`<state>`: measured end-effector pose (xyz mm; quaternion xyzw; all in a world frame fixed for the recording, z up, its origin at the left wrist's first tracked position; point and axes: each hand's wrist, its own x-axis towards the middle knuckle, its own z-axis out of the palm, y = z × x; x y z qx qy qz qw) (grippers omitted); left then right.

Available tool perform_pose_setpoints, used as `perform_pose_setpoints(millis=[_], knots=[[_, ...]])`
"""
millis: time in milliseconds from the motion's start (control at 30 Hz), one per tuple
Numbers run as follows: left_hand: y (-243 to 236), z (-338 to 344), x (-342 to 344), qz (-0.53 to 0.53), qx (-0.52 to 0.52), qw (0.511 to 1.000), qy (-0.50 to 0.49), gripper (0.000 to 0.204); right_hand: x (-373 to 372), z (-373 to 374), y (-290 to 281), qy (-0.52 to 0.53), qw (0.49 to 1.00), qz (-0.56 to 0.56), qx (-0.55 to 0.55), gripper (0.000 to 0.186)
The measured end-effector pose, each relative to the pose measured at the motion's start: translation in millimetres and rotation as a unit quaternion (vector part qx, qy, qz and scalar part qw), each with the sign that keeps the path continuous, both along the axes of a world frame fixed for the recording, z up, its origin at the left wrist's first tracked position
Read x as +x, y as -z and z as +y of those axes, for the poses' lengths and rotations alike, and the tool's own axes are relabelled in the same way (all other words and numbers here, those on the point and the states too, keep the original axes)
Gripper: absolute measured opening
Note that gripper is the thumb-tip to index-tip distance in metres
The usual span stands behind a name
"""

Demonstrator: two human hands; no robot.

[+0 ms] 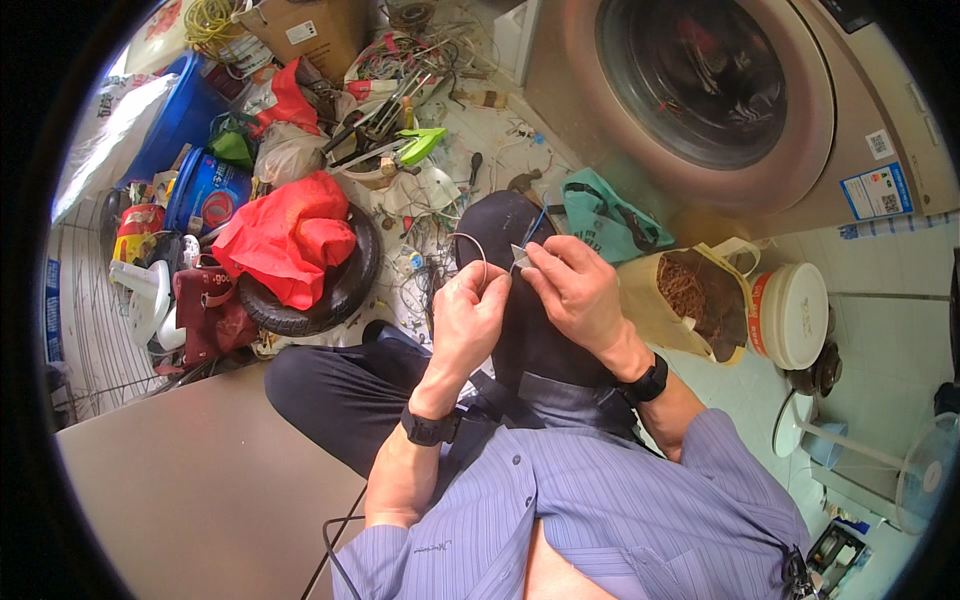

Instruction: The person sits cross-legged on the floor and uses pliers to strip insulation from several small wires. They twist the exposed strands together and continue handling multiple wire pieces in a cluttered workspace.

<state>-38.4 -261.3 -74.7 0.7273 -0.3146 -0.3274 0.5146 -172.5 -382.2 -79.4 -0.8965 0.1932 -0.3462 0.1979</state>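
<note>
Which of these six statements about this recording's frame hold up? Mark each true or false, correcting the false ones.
1. The left hand holds a thin curved wire. True.
2. The right hand holds a screwdriver. False: it pinches a small flat grey piece, its exact kind unclear.
3. A red bag lies on a black tyre. True.
4. The front-loading washing machine has its round door swung open. False: the door is shut.
5. Only the left wrist bears a black band. False: there is a left wristband and a right wristband.
6. A white-lidded bucket stands right of a yellowish bag with brown strands inside. True.
</note>
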Motion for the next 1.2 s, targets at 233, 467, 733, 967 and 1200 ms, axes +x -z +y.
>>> perform_pose_setpoints(millis=[233,467,733,967,1200], knots=[[-0.9,5.5,-1.3,-0.015,-0.002,1.000,0.007,0.015,0.2,1.2,1.1,0.009,1.000,-0.002,-0.005,0.031],[-3.7,13.3,-5.7,-0.020,-0.009,1.000,0.004,0.013,-0.8,2.4,0.7,0.014,1.000,-0.001,-0.006,0.031],[-2.6,17.9,-5.0,-0.011,-0.003,1.000,0.010,0.012,0.1,2.6,1.4,0.014,1.000,-0.010,-0.016,0.030],[-2.3,18.8,-6.7,-0.002,-0.015,1.000,-0.004,0.011,-1.2,-0.1,2.9,0.008,1.000,-0.012,-0.011,0.030],[1.2,20.8,-12.5,0.055,-0.027,0.998,-0.019,0.013,-2.9,0.3,3.2,0.009,1.000,-0.002,-0.011,0.031]])
